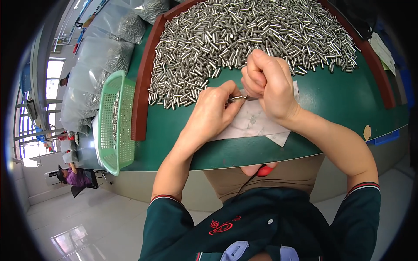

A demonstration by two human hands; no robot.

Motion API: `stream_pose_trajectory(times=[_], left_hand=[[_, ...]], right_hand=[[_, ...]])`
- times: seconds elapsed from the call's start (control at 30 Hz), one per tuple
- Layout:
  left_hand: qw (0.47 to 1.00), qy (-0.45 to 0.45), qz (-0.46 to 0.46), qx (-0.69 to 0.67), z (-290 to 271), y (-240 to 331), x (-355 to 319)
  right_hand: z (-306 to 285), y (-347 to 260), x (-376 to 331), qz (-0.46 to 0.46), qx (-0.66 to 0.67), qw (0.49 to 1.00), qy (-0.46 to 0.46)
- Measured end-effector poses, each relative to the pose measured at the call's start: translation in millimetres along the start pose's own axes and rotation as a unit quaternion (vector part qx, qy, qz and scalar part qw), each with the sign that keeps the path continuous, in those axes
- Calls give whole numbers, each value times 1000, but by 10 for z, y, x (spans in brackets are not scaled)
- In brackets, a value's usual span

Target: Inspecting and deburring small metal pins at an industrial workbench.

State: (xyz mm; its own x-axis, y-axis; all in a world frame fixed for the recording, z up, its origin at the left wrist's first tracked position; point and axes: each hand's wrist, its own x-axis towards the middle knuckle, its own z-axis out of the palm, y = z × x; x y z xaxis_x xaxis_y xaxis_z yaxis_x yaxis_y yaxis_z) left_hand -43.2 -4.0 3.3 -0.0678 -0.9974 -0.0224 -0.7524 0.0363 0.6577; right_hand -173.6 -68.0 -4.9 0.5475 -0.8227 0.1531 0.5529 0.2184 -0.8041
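My left hand (212,108) is closed, pinching a small shiny metal pin (235,98) between thumb and fingers. Beside it, my right hand (273,85) is curled into a fist, thumb on top. A thin dark tip shows below the right fist and meets or nearly meets the pin's end; the rest of what it grips is hidden. Both hands are over a crumpled, stained whitish cloth (250,124) on the green tabletop (322,98). Just beyond them spreads a large heap of short metal pins (244,37).
Red-brown rails (146,91) border the heap on both sides. A light green plastic basket (104,143) with metal pieces stands at the left, near clear bags of metal parts (115,56). A red object (264,170) with a black cord rests at my lap. Another person (77,177) sits far left.
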Motion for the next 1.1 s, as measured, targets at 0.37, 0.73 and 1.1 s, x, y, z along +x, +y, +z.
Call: stream_pose_trajectory(times=[0.37,0.73,1.1], left_hand=[[672,-98,-159,-716,-193,-264,75],[755,15,-90,-649,-434,-251,20],[798,474,-110,356,-1783,-806,-720]], right_hand=[[-32,-15,8,21,24,999,3],[-34,-30,14,25,33,999,-4],[-34,1,16,18,29,999,-1]])
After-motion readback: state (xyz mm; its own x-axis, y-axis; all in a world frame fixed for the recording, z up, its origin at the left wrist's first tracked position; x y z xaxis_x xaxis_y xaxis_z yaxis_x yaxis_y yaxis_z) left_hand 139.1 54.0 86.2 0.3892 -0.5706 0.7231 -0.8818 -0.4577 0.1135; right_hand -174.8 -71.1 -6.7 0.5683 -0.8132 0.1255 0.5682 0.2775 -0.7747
